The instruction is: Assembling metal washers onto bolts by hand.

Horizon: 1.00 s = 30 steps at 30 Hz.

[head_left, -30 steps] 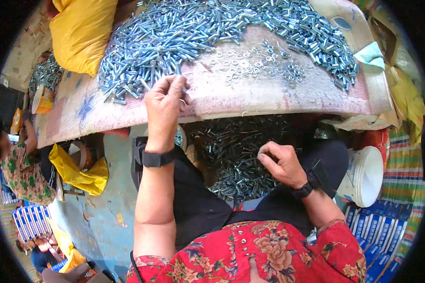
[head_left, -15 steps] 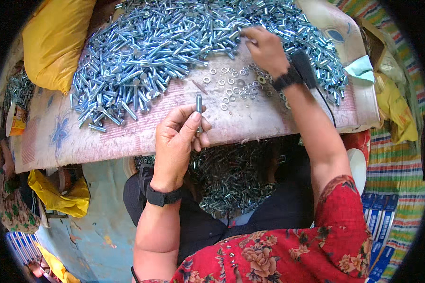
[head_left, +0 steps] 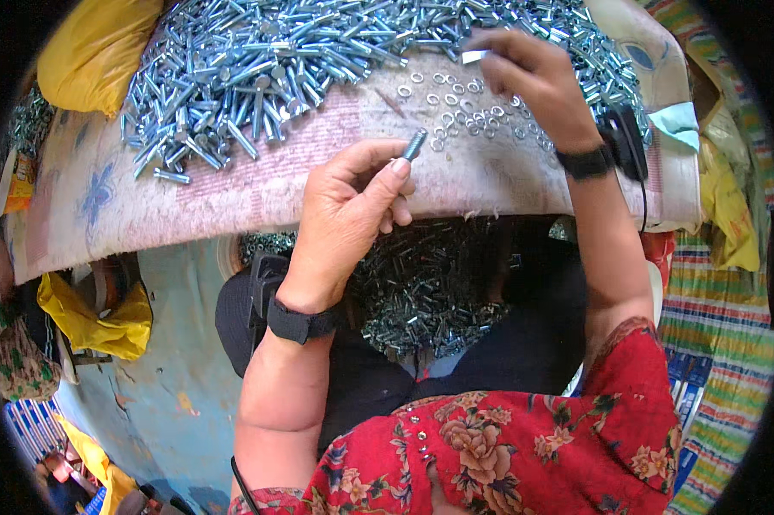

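Observation:
My left hand [head_left: 352, 202] is closed around a bolt [head_left: 416, 142], its threaded end pointing up and to the right past the thumb. The rest of that bolt is hidden in my fingers. Over the far right of the table, my right hand [head_left: 537, 86] pinches a short shiny metal piece [head_left: 473, 57]; motion blurs it, so its exact kind is unclear. Beneath that hand, several loose washers [head_left: 464, 107] lie on the cloth. A big heap of silver bolts [head_left: 258, 64] spreads across the table's back and left.
The table has a worn, patterned cloth [head_left: 258, 193]. A yellow sack [head_left: 95, 56] stands at the far left. A black device with a cable [head_left: 625, 142] lies beside my right wrist. Below the table edge, between my legs, is another pile of metal parts [head_left: 430, 318].
My right hand has left the heap's edge, moved right, and now shows a shiny piece between its fingers. The bolt in my left hand has tilted rightward. The whole view has shifted.

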Motion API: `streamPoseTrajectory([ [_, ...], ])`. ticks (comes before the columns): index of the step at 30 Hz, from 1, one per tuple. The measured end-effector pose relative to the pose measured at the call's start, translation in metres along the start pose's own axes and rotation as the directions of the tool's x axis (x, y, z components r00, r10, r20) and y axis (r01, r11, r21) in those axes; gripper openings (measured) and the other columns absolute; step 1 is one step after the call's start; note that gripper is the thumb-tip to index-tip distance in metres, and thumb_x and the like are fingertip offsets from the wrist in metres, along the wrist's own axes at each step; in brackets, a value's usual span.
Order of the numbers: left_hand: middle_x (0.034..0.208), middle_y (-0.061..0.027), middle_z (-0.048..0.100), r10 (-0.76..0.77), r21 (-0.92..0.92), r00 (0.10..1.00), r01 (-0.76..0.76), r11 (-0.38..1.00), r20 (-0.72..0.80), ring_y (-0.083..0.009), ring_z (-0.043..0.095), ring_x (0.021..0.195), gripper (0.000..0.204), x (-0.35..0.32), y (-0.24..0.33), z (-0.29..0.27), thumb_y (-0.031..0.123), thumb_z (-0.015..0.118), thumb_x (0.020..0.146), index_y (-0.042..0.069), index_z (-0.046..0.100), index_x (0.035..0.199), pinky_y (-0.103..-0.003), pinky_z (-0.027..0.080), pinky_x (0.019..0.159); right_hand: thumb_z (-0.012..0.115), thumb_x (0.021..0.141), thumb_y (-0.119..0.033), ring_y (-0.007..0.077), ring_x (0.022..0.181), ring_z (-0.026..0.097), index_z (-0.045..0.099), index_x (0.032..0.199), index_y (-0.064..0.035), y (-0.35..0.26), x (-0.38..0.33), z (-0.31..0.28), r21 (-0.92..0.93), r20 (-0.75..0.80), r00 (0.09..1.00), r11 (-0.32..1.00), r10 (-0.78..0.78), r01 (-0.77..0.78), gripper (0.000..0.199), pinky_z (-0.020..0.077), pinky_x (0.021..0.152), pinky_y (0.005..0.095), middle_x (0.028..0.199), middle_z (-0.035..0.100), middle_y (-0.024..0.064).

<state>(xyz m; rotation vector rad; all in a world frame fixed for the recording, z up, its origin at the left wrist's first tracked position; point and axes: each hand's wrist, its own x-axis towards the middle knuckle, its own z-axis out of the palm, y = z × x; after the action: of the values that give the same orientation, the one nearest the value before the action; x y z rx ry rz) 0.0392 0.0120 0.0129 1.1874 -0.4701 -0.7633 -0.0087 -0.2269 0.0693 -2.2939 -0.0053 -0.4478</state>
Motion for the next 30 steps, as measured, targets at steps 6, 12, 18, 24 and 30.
streamPoseTrajectory([
  [6,0.071,0.0004,0.058,0.054,0.158,0.988,-0.077,0.984,0.145,-0.0041,0.052,0.056,0.018,-0.016,-0.008,0.01,0.012,0.056,0.085,0.002,0.061,0.099,-0.016,0.038,0.047,0.058,0.08,-0.003,0.0079,0.065,0.056,0.061,0.094,-0.0001,-0.046,-0.061,0.029,0.074,0.112,0.971,0.977,-0.209,0.202,0.015,0.0438,0.056,0.021,0.074,0.061,0.0058],
  [12,0.077,-0.0042,0.062,0.074,0.178,0.981,-0.106,0.978,0.177,-0.008,0.059,0.064,0.02,-0.026,-0.017,0.011,0.005,0.058,0.082,0.001,0.06,0.101,-0.021,0.046,0.054,0.062,0.077,-0.006,0.0094,0.056,0.054,0.058,0.088,-0.0015,-0.062,-0.081,0.039,0.138,0.149,0.983,0.982,0.108,-0.128,0.013,0.0415,0.05,0.0223,0.067,0.056,0.0064],
  [18,0.076,-0.0074,0.064,0.295,0.191,0.949,-0.312,0.931,0.111,-0.0113,0.062,0.066,0.026,-0.029,-0.024,0.023,0.004,0.061,0.078,-0.001,0.058,0.103,-0.023,0.049,0.06,0.063,0.078,-0.012,0.0076,0.053,0.052,0.057,0.079,-0.0022,-0.059,-0.089,0.06,0.118,0.107,0.988,0.985,0.113,-0.125,0.011,0.0405,0.048,0.0219,0.062,0.055,0.0044],
  [24,0.083,-0.0103,0.064,-0.009,0.018,0.992,0.006,1.0,0.125,-0.0158,0.063,0.068,0.021,-0.027,-0.011,0.012,0.009,0.057,0.084,-0.003,0.059,0.1,-0.023,0.051,0.061,0.061,0.079,-0.017,0.0082,0.055,0.055,0.065,0.081,-0.0036,-0.022,-0.048,0.022,-0.049,-0.156,0.976,0.986,0.152,-0.161,0.014,0.0442,0.051,0.0217,0.059,0.059,0.0029],
  [30,0.084,-0.0123,0.064,-0.035,-0.046,0.997,0.038,0.998,0.071,-0.0167,0.064,0.068,0.023,-0.022,-0.006,0.008,0.013,0.057,0.084,-0.003,0.059,0.102,-0.021,0.051,0.059,0.065,0.068,-0.032,0.0286,0.067,0.062,0.067,0.073,-0.0056,0.039,-0.018,0.029,-0.619,-0.053,0.995,0.779,0.085,-0.1,0.027,0.0491,0.063,0.0358,0.073,0.063,0.0143],
])
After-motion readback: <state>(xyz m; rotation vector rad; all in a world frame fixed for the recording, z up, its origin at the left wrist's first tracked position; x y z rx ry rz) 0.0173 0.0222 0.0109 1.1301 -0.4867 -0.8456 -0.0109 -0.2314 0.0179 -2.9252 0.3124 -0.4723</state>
